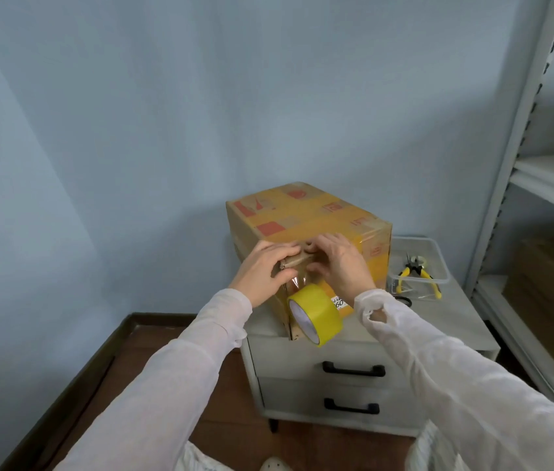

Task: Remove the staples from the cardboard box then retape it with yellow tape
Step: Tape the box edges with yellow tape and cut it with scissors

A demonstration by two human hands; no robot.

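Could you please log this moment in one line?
left hand, right hand: on near top edge of brown cardboard box; yellow tape roll: hanging below them
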